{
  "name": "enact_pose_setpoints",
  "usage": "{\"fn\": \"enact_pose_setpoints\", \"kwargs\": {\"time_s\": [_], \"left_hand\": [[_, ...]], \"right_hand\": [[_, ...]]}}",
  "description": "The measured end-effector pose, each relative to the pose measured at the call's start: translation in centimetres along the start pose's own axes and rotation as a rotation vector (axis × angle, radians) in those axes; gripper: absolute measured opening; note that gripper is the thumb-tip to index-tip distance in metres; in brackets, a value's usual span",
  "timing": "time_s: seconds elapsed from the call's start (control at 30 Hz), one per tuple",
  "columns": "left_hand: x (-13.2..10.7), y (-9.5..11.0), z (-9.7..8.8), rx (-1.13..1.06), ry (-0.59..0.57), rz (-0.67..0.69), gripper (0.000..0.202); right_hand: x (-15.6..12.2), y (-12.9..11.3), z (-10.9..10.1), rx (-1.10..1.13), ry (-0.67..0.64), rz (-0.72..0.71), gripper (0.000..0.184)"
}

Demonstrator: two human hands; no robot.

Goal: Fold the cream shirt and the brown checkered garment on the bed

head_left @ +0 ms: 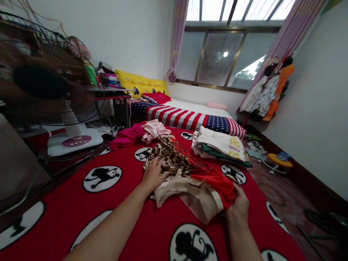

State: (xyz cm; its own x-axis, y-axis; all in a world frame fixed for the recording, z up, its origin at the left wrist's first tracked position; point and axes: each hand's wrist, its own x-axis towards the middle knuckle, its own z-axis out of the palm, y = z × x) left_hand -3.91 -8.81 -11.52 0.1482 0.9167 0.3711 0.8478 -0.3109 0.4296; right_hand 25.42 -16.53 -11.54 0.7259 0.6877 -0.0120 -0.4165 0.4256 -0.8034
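Note:
My left hand (153, 174) lies flat on a brown patterned garment (170, 157), fingers spread, pressing the cloth without gripping it. My right hand (239, 210) is closed on the edge of a red garment with a beige lining (202, 192), gathering the fabric. Both garments lie in a loose heap on a red blanket with black-and-white monkey prints (102, 178). Beyond the heap sits a folded stack of white and green clothes (220, 145). A pale pink garment (154, 130) and a crumpled magenta one (126, 136) lie farther back.
A standing electric fan (40, 79) rises close on the left, its white base (76, 141) next to the blanket. Behind are a bed with flag-patterned bedding (176, 117) and yellow cushions (138, 81). Clothes hang on the right wall (268, 94); small items lie on the floor (255, 148).

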Motion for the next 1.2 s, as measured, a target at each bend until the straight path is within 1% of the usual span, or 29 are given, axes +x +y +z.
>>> {"fn": "enact_pose_setpoints", "kwargs": {"time_s": [0.03,0.1,0.17,0.23,0.27,0.33,0.37,0.4,0.43,0.47,0.53,0.6,0.63,0.7,0.73,0.77,0.8,0.83,0.87,0.9,0.93,0.97,1.0,1.03,1.07,1.1,1.13,1.2], "left_hand": [[0.0,-0.4,0.3,0.020,-0.016,0.003,0.054],[-0.1,-0.6,0.4,0.046,-0.017,0.034,0.048],[0.0,-0.1,0.0,0.062,-0.025,0.070,0.036],[0.0,0.6,-0.6,0.068,-0.067,0.099,0.021],[-0.1,1.0,-1.0,0.067,-0.092,0.109,0.017],[-0.3,1.9,-1.8,0.063,-0.132,0.118,0.015],[-0.5,2.4,-2.1,0.044,-0.172,0.133,0.014],[-0.9,2.9,-2.4,0.005,-0.241,0.164,0.013],[-1.3,3.6,-2.6,-0.059,-0.346,0.214,0.012],[-1.9,4.2,-2.6,-0.148,-0.483,0.277,0.013],[-3.4,5.8,-2.3,-0.366,-0.807,0.412,0.017],[-5.0,7.4,-1.5,-0.549,-1.145,0.496,0.024],[-5.7,8.1,-1.1,-0.619,-1.332,0.500,0.029],[-6.6,9.3,-0.6,-0.726,-1.681,0.437,0.040],[-6.7,9.7,-0.6,-0.782,-1.785,0.387,0.045],[-6.4,9.9,-0.6,-0.854,-1.787,0.334,0.048],[-5.9,9.9,-0.8,-0.932,-1.665,0.285,0.047],[-5.2,9.6,-1.0,-0.991,-1.423,0.245,0.043],[-4.3,9.0,-1.1,-1.002,-1.105,0.210,0.038],[-3.3,8.2,-1.1,-0.946,-0.767,0.181,0.034],[-2.4,7.2,-1.1,-0.834,-0.455,0.159,0.033],[-1.5,6.1,-0.9,-0.676,-0.222,0.154,0.038],[-0.9,4.9,-0.7,-0.515,-0.086,0.150,0.049],[-0.3,3.7,-0.5,-0.384,-0.035,0.132,0.061],[0.0,2.7,-0.3,-0.276,-0.023,0.113,0.071],[0.1,1.9,-0.2,-0.197,-0.040,0.103,0.078],[0.2,1.4,-0.1,-0.138,-0.063,0.102,0.081],[0.1,1.2,-0.3,-0.057,-0.095,0.124,0.077]], "right_hand": [[0.7,0.1,-0.7,-0.005,0.077,-0.081,0.023],[1.9,0.1,-1.8,-0.013,0.200,-0.199,0.020],[2.5,0.1,-2.5,-0.008,0.261,-0.253,0.019],[2.7,0.0,-2.6,-0.002,0.270,-0.281,0.018],[2.7,-0.1,-2.4,0.000,0.260,-0.284,0.017],[2.5,-0.2,-2.0,-0.001,0.228,-0.273,0.018],[2.3,-0.3,-1.7,-0.008,0.213,-0.261,0.019],[2.1,-0.4,-1.4,-0.020,0.199,-0.246,0.022],[1.8,-0.4,-1.0,-0.031,0.187,-0.226,0.026],[1.4,-0.4,-0.7,-0.054,0.171,-0.209,0.032],[0.6,-0.3,-0.2,-0.180,0.110,-0.203,0.050],[-0.2,-0.1,0.3,-0.395,0.012,-0.230,0.071],[-0.5,0.0,0.5,-0.518,-0.045,-0.246,0.080],[-1.1,0.4,0.7,-0.741,-0.153,-0.272,0.092],[-1.3,0.6,0.7,-0.840,-0.193,-0.290,0.095],[-1.5,0.9,0.7,-0.936,-0.229,-0.317,0.097],[-1.6,1.0,0.7,-1.027,-0.265,-0.354,0.097],[-1.7,1.2,0.6,-1.106,-0.295,-0.394,0.096],[-1.8,1.2,0.5,-1.169,-0.312,-0.431,0.094],[-1.9,1.2,0.5,-1.215,-0.316,-0.458,0.091],[-2.0,1.1,0.4,-1.249,-0.312,-0.470,0.086],[-2.1,0.9,0.4,-1.279,-0.306,-0.467,0.079],[-2.2,0.6,0.4,-1.313,-0.311,-0.448,0.070],[-2.3,0.2,0.4,-1.349,-0.328,-0.419,0.059],[-2.3,-0.2,0.5,-1.377,-0.360,-0.380,0.046],[-2.2,-0.5,0.4,-1.382,-0.389,-0.328,0.034],[-2.0,-0.9,0.4,-1.362,-0.405,-0.269,0.024],[-1.5,-1.3,0.2,-1.261,-0.394,-0.143,0.013]]}}
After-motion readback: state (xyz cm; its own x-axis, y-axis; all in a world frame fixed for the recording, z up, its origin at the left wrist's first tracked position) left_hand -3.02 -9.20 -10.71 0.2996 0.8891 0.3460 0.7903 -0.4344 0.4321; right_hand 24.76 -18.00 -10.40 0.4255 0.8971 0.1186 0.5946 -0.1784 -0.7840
